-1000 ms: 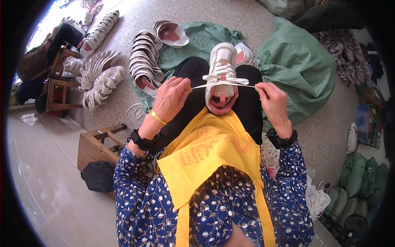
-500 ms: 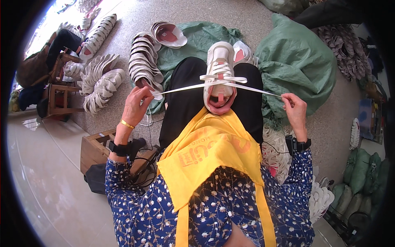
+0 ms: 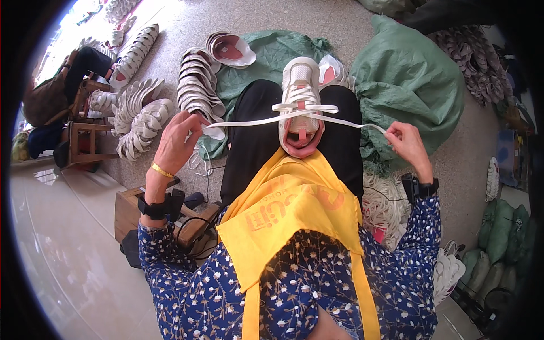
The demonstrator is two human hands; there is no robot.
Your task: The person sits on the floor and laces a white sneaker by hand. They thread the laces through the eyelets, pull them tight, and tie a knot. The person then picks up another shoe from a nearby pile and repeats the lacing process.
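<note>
A cream and pink sneaker (image 3: 300, 93) rests between my knees, toe pointing away and pink-lined opening toward me. Its white shoelace (image 3: 255, 122) is tied in a bow low on the tongue, with small loops at both sides. My left hand (image 3: 180, 140) pinches one long lace end, drawn out to the left. The other end is pinched between the fingers of my right hand (image 3: 405, 144), and it sags a little before reaching them. A yellow apron (image 3: 283, 198) covers my lap below the shoe.
Nested shoe uppers (image 3: 198, 85) stand in a curved stack at the left. A big green sack (image 3: 408, 85) bulges at the right, above a heap of white laces (image 3: 385, 198). Wooden stools (image 3: 127, 212) stand to my left. At the far left sits another person (image 3: 90, 62).
Both lace ends have gone from taut to slightly slack. My right hand has shifted a little outward, and my left hand has turned and moved slightly outward.
</note>
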